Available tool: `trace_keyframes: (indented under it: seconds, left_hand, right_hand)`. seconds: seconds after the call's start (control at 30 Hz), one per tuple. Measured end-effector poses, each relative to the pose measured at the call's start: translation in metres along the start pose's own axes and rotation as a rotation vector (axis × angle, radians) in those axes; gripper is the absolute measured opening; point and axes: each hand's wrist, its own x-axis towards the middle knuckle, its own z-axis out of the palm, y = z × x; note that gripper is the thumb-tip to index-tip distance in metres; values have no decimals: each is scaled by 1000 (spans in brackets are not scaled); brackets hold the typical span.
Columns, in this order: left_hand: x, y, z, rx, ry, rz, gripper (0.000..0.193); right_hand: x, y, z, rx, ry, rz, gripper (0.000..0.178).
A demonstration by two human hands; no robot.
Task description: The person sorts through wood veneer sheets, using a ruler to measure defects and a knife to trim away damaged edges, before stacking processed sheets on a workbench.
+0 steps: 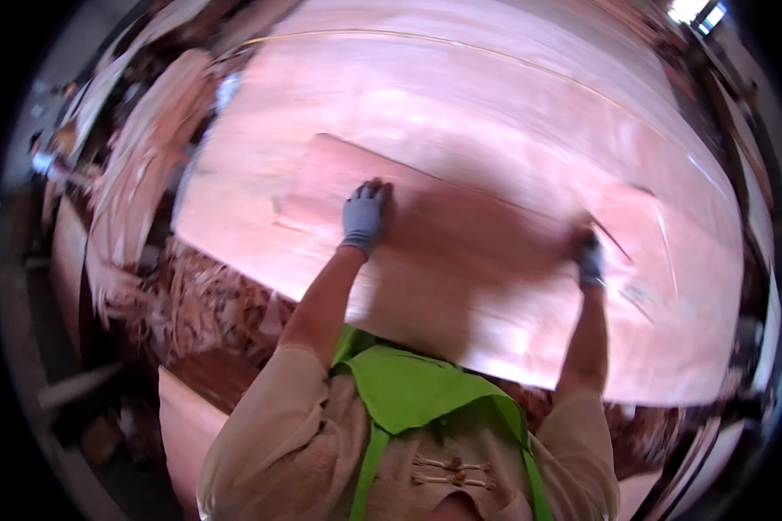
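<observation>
A large pale pink wood veneer sheet (530,87) spreads out in front of me. On it lies a smaller, darker rectangular veneer piece (321,178), slanting down to the right. My left hand (365,214), in a grey glove with dark fingertips, rests flat on this piece near its left part, fingers pointing away from me. My right hand (590,259), also gloved, is at the piece's right end; motion blurs its fingers. Right beside it a thin dark line-like strip (613,239) slants across; whether the hand holds it is not clear.
Torn veneer scraps (204,300) are heaped below the sheet's left near edge. Long ragged veneer strips (148,161) hang at the left. A thin light strip (426,37) crosses the sheet's far part. Another veneer patch (630,213) lies at the right. My green apron (426,391) borders the near edge.
</observation>
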Motion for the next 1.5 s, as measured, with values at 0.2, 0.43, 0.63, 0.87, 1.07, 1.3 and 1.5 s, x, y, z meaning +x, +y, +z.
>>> trace_keyframes:
  seconds: [0.2,0.43,0.63,0.87,1.07,1.3,1.5]
  left_hand:
    - [-15,-114,-26,214,40,-266,45]
    - [-14,-142,-37,144,36,-148,33]
    - [-16,-139,-33,-41,291,-201,33]
    - [-15,-139,-41,13,272,-241,36]
    - [-10,-142,-42,85,265,-206,33]
    - [1,-100,-23,-145,89,-267,55]
    - [-9,-110,-29,272,0,-47,50]
  right_hand:
    - [-12,-23,-1,-508,571,-255,33]
    - [-85,-200,313,-277,-288,-721,20]
    - [-52,-279,441,-821,-661,-616,21]
    - [-37,-305,521,-976,-688,-761,24]
    - [-27,-275,444,-910,-671,-657,23]
    - [-43,-294,462,-851,-768,-583,27]
    - [-32,-261,361,-854,-706,-534,25]
